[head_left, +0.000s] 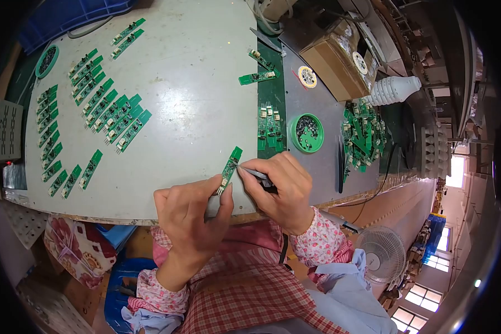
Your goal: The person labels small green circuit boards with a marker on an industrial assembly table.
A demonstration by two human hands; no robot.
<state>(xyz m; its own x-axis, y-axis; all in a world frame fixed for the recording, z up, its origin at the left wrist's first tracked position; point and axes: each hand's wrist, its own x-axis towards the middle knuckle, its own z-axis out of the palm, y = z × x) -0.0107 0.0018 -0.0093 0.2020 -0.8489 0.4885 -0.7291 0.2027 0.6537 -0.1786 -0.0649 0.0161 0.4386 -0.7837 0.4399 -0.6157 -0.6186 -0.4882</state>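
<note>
Near the table's front edge, my left hand (195, 209) pinches the lower end of a narrow green circuit board (230, 167) between thumb and fingers. The board stands tilted, its far end pointing up and to the right. My right hand (281, 186) is closed around dark tweezers (256, 173), whose tips reach the middle of the board. What lies between the tips is too small to make out. Several similar boards (100, 103) lie in slanted rows at the left of the table.
A green dish (307, 133) of small dark parts stands right of my hands, beside a heap of boards (363, 136). Further boards (269, 125) rest on a green strip. Behind are a cardboard box (334, 67) and stacked white lamp housings (392, 90). A fan (379, 253) stands at lower right.
</note>
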